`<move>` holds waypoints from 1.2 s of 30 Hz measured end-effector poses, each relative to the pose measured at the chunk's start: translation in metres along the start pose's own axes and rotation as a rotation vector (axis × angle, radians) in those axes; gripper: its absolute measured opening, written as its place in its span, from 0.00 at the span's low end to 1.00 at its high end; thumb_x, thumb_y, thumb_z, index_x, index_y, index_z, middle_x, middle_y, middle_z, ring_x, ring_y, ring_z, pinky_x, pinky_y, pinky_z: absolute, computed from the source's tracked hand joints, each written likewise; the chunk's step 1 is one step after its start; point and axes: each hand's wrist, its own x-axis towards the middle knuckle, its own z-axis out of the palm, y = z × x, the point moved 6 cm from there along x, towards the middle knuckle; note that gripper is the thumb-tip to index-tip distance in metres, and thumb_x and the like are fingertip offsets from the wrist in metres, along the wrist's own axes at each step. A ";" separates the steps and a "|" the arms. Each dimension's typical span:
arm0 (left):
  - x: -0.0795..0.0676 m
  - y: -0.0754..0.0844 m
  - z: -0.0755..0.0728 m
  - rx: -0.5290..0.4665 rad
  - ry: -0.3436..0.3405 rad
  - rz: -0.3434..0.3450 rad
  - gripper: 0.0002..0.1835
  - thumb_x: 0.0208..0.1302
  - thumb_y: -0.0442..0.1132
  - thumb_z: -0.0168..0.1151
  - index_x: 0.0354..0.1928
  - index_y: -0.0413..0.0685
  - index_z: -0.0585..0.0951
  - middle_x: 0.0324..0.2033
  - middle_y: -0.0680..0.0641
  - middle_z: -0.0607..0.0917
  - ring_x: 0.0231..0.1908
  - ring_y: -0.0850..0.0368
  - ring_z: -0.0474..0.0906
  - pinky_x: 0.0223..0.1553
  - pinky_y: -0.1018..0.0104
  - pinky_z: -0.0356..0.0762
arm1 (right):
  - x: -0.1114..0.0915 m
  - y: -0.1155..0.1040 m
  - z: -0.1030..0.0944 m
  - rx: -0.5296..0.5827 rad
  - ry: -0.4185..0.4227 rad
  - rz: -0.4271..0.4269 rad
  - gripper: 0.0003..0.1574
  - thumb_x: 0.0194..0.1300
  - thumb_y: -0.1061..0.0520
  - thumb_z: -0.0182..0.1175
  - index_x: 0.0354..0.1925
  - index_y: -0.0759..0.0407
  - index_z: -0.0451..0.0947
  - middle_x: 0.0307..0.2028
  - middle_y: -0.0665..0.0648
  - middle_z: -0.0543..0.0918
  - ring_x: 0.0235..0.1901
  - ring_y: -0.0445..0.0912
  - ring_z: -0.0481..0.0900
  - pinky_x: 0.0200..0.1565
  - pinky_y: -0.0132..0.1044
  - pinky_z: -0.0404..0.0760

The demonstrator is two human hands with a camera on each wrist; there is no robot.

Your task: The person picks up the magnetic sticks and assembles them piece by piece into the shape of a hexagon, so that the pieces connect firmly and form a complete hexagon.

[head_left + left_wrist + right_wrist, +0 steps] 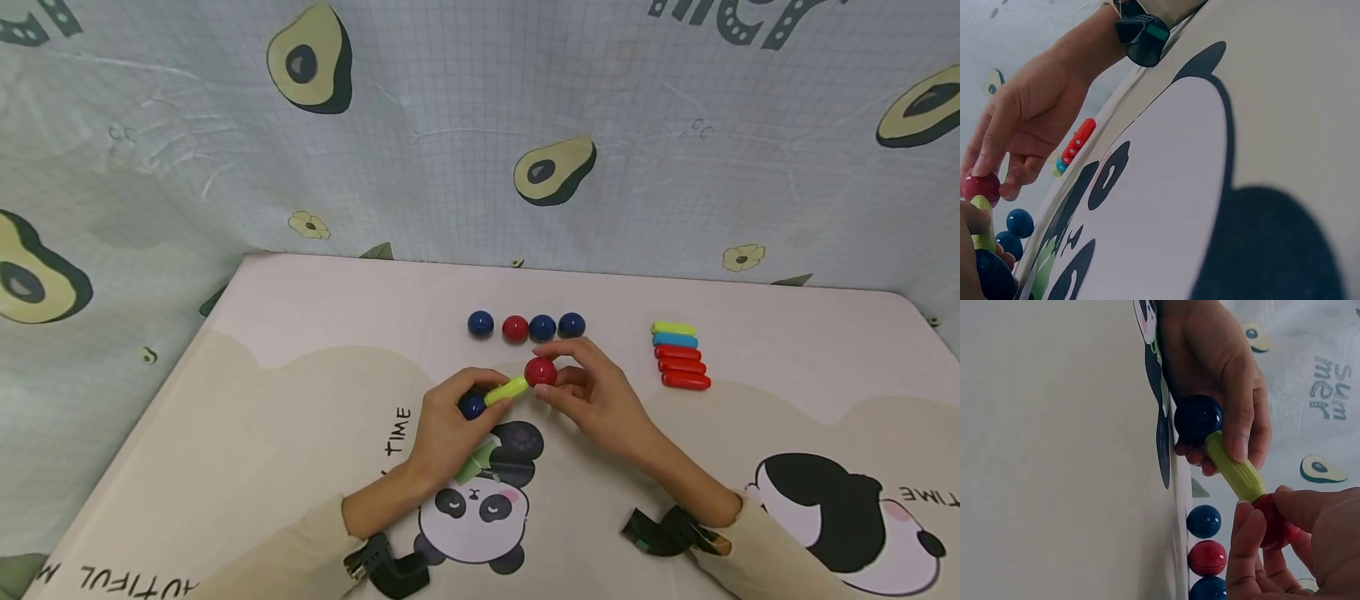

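Observation:
Between the hands is a yellow-green rod (1235, 467) with a dark blue ball (1199, 420) at one end and a red ball (540, 372) at the other. My left hand (454, 423) grips the rod near the blue ball, its thumb along the rod. The fingers and thumb of my right hand (600, 400) pinch the red ball, which meets the rod's far end. Both hands are over the panda print in the head view. The left wrist view catches only part of the left hand, at its lower left edge.
Behind the hands a row holds a loose red ball (515, 329) and several blue balls (481, 324). To the right lies a stack of rods: a yellow-green one (673, 328), a blue one (675, 340) and several red ones (686, 381). An avocado-print sheet (435, 100) hangs behind the table.

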 end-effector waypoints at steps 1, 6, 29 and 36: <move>0.000 -0.005 0.001 -0.002 0.001 0.002 0.13 0.56 0.26 0.67 0.44 0.35 0.81 0.41 0.43 0.84 0.42 0.50 0.79 0.48 0.53 0.77 | 0.000 0.000 0.000 -0.003 0.000 -0.002 0.28 0.60 0.62 0.66 0.59 0.56 0.71 0.51 0.54 0.72 0.37 0.45 0.81 0.38 0.36 0.82; -0.001 -0.033 0.007 -0.008 -0.016 0.003 0.15 0.57 0.32 0.69 0.47 0.44 0.82 0.41 0.50 0.83 0.40 0.57 0.78 0.47 0.59 0.77 | -0.001 0.000 0.000 -0.011 -0.001 -0.003 0.28 0.61 0.62 0.65 0.59 0.57 0.71 0.50 0.54 0.73 0.36 0.45 0.81 0.36 0.36 0.82; -0.001 -0.034 0.013 -0.176 -0.189 -0.090 0.22 0.63 0.37 0.64 0.60 0.48 0.74 0.26 0.52 0.83 0.25 0.57 0.74 0.29 0.71 0.72 | -0.005 -0.006 0.012 0.039 -0.035 -0.023 0.24 0.60 0.65 0.64 0.55 0.54 0.76 0.48 0.51 0.78 0.39 0.43 0.82 0.44 0.35 0.80; -0.001 -0.034 0.012 -0.202 -0.168 -0.090 0.21 0.62 0.35 0.64 0.58 0.47 0.75 0.25 0.50 0.82 0.26 0.56 0.74 0.29 0.72 0.72 | -0.005 -0.009 0.000 -0.115 -0.013 -0.027 0.25 0.61 0.63 0.65 0.56 0.51 0.76 0.48 0.52 0.79 0.39 0.40 0.80 0.42 0.35 0.81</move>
